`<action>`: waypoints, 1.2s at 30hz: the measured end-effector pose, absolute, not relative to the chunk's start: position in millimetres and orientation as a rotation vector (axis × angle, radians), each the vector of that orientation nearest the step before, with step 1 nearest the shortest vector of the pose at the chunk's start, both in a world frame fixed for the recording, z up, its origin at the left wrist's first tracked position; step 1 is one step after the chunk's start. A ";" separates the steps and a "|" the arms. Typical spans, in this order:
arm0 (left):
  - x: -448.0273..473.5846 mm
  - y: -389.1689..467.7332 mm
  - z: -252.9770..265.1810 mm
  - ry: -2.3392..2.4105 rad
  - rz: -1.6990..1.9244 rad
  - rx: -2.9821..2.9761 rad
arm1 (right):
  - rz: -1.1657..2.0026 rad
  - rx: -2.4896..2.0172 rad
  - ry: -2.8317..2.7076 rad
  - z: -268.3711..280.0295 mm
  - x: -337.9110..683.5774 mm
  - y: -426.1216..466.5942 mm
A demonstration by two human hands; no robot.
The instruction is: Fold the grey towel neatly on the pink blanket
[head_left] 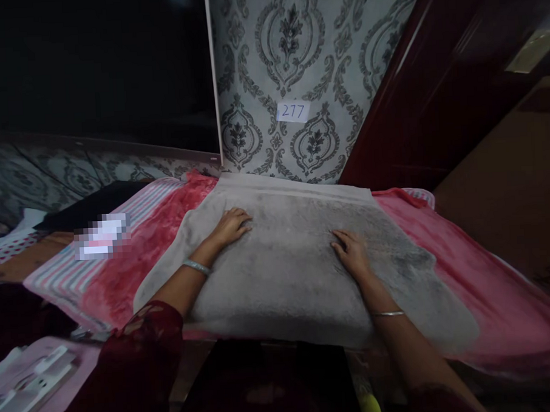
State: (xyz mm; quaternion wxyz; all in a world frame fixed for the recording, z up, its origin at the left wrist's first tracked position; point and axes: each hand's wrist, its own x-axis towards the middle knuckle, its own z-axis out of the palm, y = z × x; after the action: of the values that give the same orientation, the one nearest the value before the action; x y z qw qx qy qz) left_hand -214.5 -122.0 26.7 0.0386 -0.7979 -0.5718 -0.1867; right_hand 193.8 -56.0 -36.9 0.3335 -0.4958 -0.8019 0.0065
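Observation:
A grey plush fabric piece (pixel 286 254) with a paler band along its far edge lies spread in front of me. Under it is a red-pink plush blanket (pixel 479 282), showing at both sides. My left hand (pixel 232 225) rests on the left part of the grey fabric, fingers extended and holding nothing. On the right part lies my right hand (pixel 352 254), also touching the fabric, with thumb and fingers apart. Each wrist wears a bangle.
Left of the blanket are a striped cloth (pixel 63 270) and a blurred-out item (pixel 102 236). A white device (pixel 32 386) stands at lower left. Behind are a dark television (pixel 91 74), patterned wall (pixel 290 41) with a "277" label (pixel 293 111), and a dark red door frame (pixel 402 103).

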 end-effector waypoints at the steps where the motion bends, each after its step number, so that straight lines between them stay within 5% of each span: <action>1: -215.4 -122.5 22.7 -1.773 -0.587 -2.423 | 0.006 -1.305 -2.087 -38.5 194.0 -57.5; 19: -216.3 -109.9 23.6 -1.790 -0.651 -2.173 | -0.020 -1.438 -2.105 -20.4 191.8 -56.9; 28: -221.7 -102.6 22.9 -1.825 -0.687 -2.202 | -0.118 -1.681 -2.049 -7.7 273.4 -52.1; 36: -220.2 -110.8 25.9 -1.818 -0.405 -2.203 | -0.233 -1.901 -1.894 -11.1 308.5 -52.2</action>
State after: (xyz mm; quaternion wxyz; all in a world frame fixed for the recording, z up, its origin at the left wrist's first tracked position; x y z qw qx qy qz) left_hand -220.2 -110.8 25.9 0.1280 -0.7572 -0.6251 -0.1393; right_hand 308.5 -52.2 -11.1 0.2222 -0.6881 -0.6856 -0.0845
